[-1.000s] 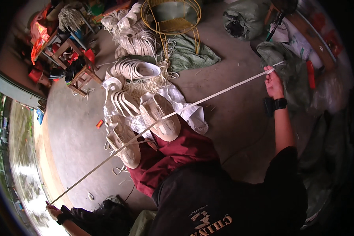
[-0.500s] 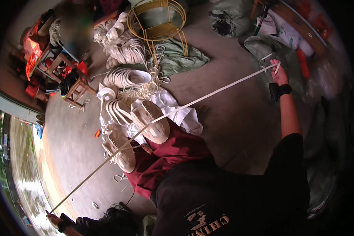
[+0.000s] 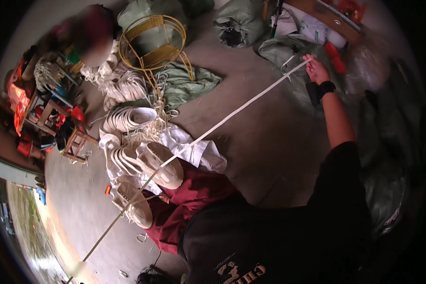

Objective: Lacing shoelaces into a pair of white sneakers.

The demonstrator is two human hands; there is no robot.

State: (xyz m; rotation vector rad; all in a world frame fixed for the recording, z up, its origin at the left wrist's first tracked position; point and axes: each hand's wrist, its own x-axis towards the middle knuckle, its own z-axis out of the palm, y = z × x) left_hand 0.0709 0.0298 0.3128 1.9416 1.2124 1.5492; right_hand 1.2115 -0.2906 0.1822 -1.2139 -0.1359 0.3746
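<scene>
A long, flat, cream shoelace (image 3: pixel 232 114) runs taut across the view from upper right to the lower left edge. My right hand (image 3: pixel 318 70), arm stretched out, pinches its upper end. My left hand is out of sight; a pale blur covers part of the lace near the lower left edge. Beneath the lace are two beige sneakers, one (image 3: pixel 168 176) by my maroon trousers (image 3: pixel 203 187) and another (image 3: pixel 142 216) beside it. A thinner strand leads off near the sneakers. Beyond them lies a row of nested white shoes (image 3: pixel 120 120), with a tangle of loose laces (image 3: pixel 149 132).
White cloth (image 3: pixel 194 151) lies under the shoes. A yellow wicker stool frame (image 3: pixel 154 42) stands on green sacking (image 3: pixel 184 87), near more bundled shoes (image 3: pixel 123 85). Wooden stools (image 3: pixel 78 142) are at left; stuffed green bags (image 3: pixel 239 23) stand at the back.
The whole view has shifted, so the shoes and stool sit further left and lower. My left hand has passed out of the lower left edge. My right hand still pinches the taut lace.
</scene>
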